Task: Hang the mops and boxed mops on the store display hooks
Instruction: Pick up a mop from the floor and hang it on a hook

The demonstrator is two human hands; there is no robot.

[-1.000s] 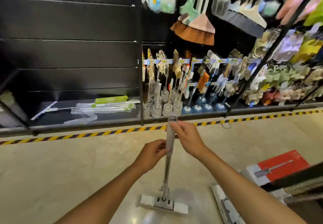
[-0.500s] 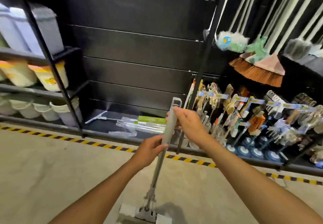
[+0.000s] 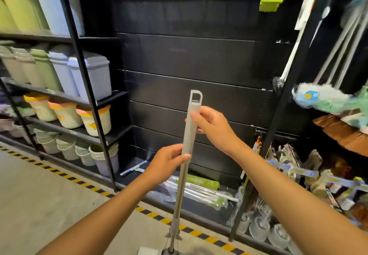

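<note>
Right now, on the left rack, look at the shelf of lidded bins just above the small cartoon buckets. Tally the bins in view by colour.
Beige bins: 2
Green bin: 1
Blue bins: 2
Total: 5

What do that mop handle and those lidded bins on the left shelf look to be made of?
Mop handle: the upper grip looks like matte pale grey plastic, moulded with a hanging loop; the thinner pole below has a duller sheen, perhaps metal. Lidded bins: smooth pastel plastic, probably, with moulded rims.
</note>
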